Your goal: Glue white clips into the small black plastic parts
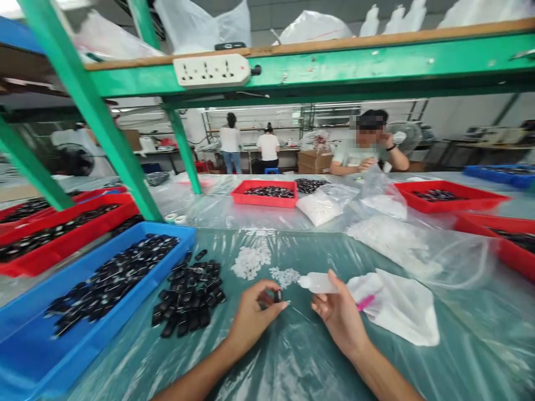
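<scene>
Between the thumb and fingers of my left hand (254,312) is a small black plastic piece (278,295), held upright. My right hand (340,317) grips a translucent white squeeze bottle (320,283), its nozzle pointing left toward the black piece and apart from it. Just beyond the hands lie small clear-white bits (285,277) and a pile of larger white pieces (251,260). Left of my left hand is a heap of black pieces (190,298). A white cloth (405,312) with a pink pen-like item (366,303) on it lies right of my right hand.
A blue tray (25,356) of black pieces stands at the left, beside red trays (125,209). Another red tray (264,201) and plastic bags of white parts (320,206) sit farther back. Green shelf posts (96,117) rise at left. A person (363,147) sits across the table.
</scene>
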Tool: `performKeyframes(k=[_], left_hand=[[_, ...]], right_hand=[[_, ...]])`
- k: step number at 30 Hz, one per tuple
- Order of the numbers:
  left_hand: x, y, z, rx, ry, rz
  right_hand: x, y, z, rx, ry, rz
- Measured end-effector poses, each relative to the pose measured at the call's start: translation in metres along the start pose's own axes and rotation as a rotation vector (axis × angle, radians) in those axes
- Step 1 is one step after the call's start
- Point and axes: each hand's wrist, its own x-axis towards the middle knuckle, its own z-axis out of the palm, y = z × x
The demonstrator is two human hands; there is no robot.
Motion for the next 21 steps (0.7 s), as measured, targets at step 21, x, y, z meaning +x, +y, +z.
performKeyframes(k=[21], left_hand=[[-0.009, -0.001, 0.000, 0.100, -0.003, 0.051]], right_hand=[[-0.011, 0.009, -0.002, -0.595, 0.104, -0.099]])
